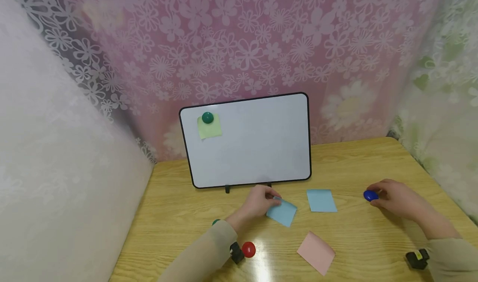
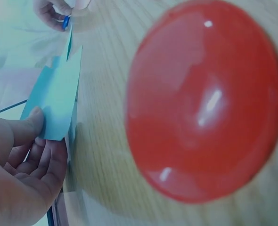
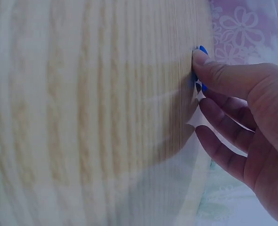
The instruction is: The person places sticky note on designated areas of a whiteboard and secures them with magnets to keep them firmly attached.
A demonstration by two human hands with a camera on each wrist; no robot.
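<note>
My left hand pinches a blue sticky note by its corner, thumb on top, in front of the whiteboard. In the left wrist view that blue note tilts away from the thumb, over the table. Farther right, my right hand holds a round blue magnet between thumb and fingers, low over the tabletop. A second blue sticky note lies between the two hands. Nearer the front lies a pink sticky note. Beside my left wrist sits a red magnet, large in the left wrist view.
The whiteboard stands on small black feet at the back of the wooden table. On its upper left, a green magnet pins a yellow-green note. Another green magnet is mostly hidden behind my left sleeve.
</note>
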